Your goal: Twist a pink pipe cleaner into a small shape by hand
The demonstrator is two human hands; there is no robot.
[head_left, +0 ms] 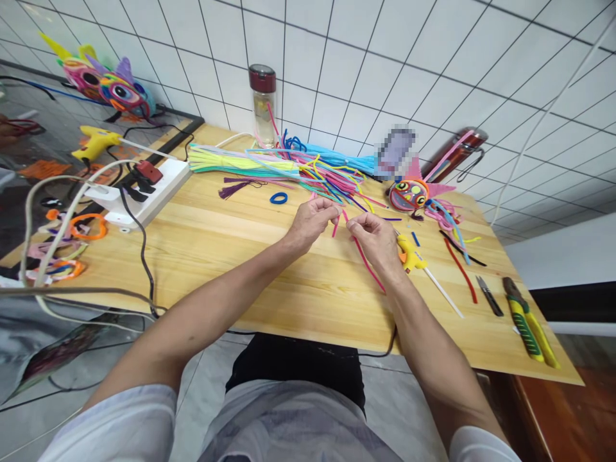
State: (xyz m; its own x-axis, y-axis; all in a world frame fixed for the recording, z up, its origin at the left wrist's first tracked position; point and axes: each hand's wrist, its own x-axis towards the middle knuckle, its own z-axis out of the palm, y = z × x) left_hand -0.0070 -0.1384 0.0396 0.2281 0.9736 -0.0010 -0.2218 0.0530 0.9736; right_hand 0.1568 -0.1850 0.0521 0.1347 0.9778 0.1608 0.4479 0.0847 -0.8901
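– Pinching is seen at the left hand (315, 221) and the right hand (375, 239), held close together over the wooden table (269, 269)!

– And what is gripped on the right? A pink strip (368, 264), caught between thumb and finger drawn tight, its tail stretched toward the near edge!

– On the left, fingertips nearly met, a short pink end (335, 229) is held; whether it belongs to that same strip cannot be told.

– Beyond, a bundle of fuzzy stems (250, 165) is spread, a yellow glue gun (410, 253) is laid beside the right wrist, and pliers (527, 324) are set far right.
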